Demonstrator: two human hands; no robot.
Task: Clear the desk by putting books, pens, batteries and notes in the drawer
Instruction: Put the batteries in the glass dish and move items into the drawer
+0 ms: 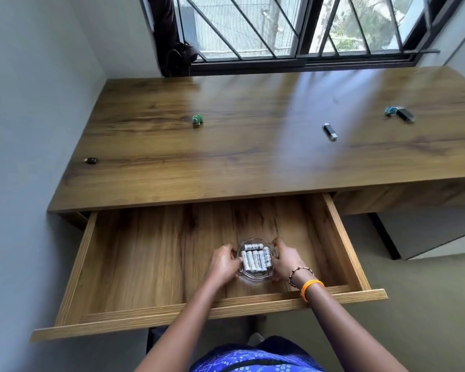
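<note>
Down in the open drawer (156,267), both hands grip a small round dish (255,276) of clear, thick glass with a notched rim. The left hand (222,264) curls its fingers round the dish's left edge; the right hand (286,260) does the same on the right edge, thumb over the rim. The dish sits low over the drawer floor, toward the front and right of middle; whether it touches the wood I cannot tell. Inside lie several white cylindrical batteries (255,259) with dark print, most side by side and one crosswise behind them.

The drawer is a shallow tray of warm, dark-veined wood grain, with paler side walls and a light front lip. The bench (253,157) above has the same glossy brown grain, streaked with window light. On it, well apart, lie a small green figure (197,121), a tiny black adapter (91,160) near the left edge, a black stick with a metal tip (329,131), and at far right another dark stick (405,114) just beside a teal cord (390,110).

The right wrist wears a beaded bracelet (300,273) and a smooth orange band (310,288).
</note>
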